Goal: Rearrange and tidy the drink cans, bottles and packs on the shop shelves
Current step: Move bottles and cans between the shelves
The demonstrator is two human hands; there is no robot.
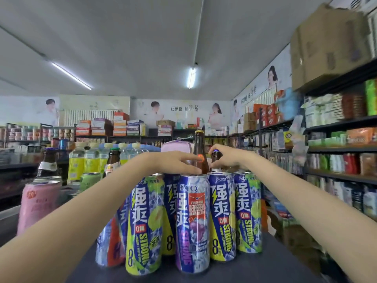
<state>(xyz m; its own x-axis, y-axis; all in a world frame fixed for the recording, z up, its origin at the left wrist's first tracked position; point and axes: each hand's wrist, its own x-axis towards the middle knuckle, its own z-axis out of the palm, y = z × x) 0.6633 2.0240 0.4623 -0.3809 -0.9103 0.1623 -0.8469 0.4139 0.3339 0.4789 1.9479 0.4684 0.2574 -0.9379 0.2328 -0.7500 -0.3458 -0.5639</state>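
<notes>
1. We reach over the front row of cans, and a forearm could brush a rim; the tall purple can (192,223) and the lime cans (145,225) stand touching, so one knock may topple several off the dark shelf top (255,270).
2. Our left hand (175,162) has its fingers stretched towards the tall brown bottle (200,154), fingertips at its body; we cannot tell whether they grip it or only touch. A loose hold on smooth glass could let it tip.
3. Our right hand (226,158) pinches the blue cap of a shorter brown bottle (216,158) just beside the tall one. Lifting by the cap alone risks a slip, and the two bottles may clink.
4. Both bottles stand upright behind the cans, mid-shelf. The cans look glossy, upright, labels facing mixed ways.
</notes>
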